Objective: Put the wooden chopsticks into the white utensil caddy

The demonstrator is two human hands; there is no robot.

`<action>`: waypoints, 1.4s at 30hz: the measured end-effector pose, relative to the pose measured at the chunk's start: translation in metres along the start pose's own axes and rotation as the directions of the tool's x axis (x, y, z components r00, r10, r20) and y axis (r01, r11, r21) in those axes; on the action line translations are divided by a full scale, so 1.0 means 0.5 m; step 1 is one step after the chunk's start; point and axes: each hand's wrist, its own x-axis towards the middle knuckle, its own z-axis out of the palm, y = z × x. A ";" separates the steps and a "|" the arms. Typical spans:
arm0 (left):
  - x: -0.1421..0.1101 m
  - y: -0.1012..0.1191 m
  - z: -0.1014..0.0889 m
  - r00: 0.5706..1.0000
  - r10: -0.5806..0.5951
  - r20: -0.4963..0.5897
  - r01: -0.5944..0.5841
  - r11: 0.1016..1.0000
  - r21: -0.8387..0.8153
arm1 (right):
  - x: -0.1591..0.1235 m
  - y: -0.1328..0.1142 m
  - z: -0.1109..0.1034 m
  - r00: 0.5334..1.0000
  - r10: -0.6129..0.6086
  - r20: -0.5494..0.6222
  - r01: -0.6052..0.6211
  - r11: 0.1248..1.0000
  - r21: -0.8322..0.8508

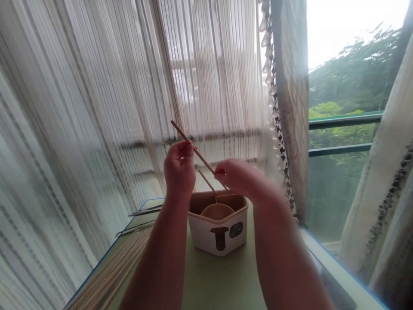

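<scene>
Both my hands are raised above a white holder box (pixel 218 234) with a brown inner rim and divided compartments. My left hand (pixel 179 168) is closed around a thin wooden stick (pixel 190 141) that slants up to the left. My right hand (pixel 237 175) is closed in a pinch on the same stick's lower part, just above the box. A second thin stick (pixel 207 182) stands tilted in the box between my hands.
The box stands on a pale green table (pixel 222 280) with a blue edge. A row of many wooden sticks (pixel 119 267) lies at the left, with dark thin rods (pixel 142 212) beyond. Sheer curtains (pixel 129 86) hang behind; a window with a railing (pixel 345 120) is at right.
</scene>
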 end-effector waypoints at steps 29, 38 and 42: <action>-0.003 -0.063 -0.006 0.984 -0.035 0.173 0.035 0.999 0.003 | 0.031 -0.021 0.035 0.997 0.026 0.078 -0.023 0.999 -0.042; -0.010 -0.042 0.000 0.982 -0.006 0.189 -0.013 0.995 0.097 | 0.026 -0.004 0.037 0.999 -0.019 0.041 0.016 0.998 0.065; -0.015 -0.040 0.003 0.973 -0.046 0.227 0.017 0.992 0.128 | 0.027 0.005 0.044 0.992 0.015 0.128 -0.020 0.999 0.037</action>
